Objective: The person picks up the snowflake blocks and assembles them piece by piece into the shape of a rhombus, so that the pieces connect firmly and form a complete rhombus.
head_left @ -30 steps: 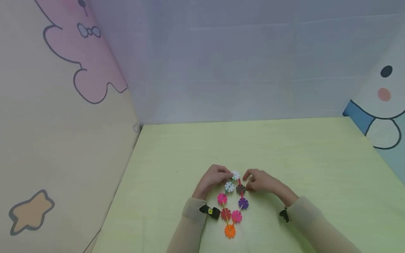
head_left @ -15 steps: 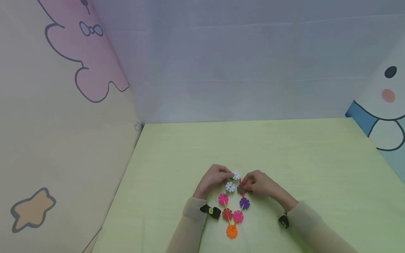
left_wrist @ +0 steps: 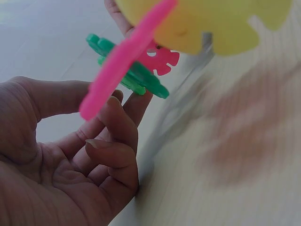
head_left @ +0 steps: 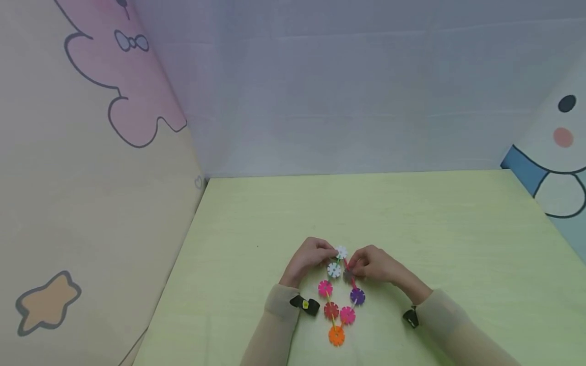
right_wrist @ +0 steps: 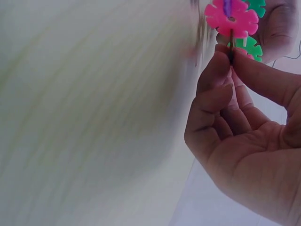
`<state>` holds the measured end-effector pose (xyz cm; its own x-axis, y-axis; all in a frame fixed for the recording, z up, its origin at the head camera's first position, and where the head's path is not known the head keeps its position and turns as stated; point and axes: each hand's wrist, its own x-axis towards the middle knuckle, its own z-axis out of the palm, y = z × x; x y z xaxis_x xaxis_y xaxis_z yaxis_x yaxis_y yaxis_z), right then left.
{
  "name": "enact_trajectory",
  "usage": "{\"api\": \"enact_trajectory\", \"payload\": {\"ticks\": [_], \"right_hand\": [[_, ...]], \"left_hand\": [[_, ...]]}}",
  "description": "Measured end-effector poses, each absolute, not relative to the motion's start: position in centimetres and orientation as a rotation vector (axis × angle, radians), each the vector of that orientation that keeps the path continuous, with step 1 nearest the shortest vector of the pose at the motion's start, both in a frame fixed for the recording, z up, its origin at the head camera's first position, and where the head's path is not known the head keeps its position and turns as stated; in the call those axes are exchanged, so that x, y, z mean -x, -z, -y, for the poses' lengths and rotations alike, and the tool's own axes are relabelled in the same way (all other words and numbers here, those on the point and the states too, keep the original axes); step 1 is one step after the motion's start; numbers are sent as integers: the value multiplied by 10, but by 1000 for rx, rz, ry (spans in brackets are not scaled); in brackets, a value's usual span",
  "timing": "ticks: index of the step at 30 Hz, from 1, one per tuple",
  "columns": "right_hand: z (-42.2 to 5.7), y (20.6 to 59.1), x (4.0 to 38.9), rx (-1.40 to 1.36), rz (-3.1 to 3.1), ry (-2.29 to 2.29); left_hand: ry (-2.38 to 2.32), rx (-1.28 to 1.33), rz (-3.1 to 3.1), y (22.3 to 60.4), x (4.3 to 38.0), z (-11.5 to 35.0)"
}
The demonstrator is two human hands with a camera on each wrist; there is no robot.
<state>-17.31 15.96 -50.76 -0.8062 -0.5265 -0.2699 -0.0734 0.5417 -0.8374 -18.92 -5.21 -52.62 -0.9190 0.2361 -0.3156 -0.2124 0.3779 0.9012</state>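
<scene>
A closed loop of notched snowflake discs lies upright-to-flat on or just above the table, several colours slotted together. My left hand [head_left: 310, 259] pinches the top white disc [head_left: 341, 252] at its left edge. On the loop's right side my right hand [head_left: 375, 267] pinches a brown disc [head_left: 348, 277] between thumb and forefinger, partly covering it. Below are a purple disc [head_left: 357, 296], a pink disc [head_left: 347, 315] and an orange disc [head_left: 336, 336]. In the left wrist view, a green disc [left_wrist: 149, 81] shows at the fingertips. The right wrist view shows a pink disc [right_wrist: 235, 20] above the pinch.
A pale yellow-green table [head_left: 256, 218] spreads around the loop. Behind it hangs a plain pale curtain [head_left: 320, 101]. A patterned wall panel [head_left: 100, 213] borders the left side, and another printed panel [head_left: 558, 193] the right.
My right hand has come in from just beside the loop and pinched the brown disc. The lower part of the loop has shifted slightly to the right. The left hand keeps its hold.
</scene>
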Motion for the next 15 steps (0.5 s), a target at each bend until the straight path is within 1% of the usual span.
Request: {"api": "enact_trajectory", "payload": {"ticks": [15], "right_hand": [[-160, 504, 171, 516, -2255, 1251]], "left_hand": [[-1534, -39, -2270, 529, 190, 52]]}}
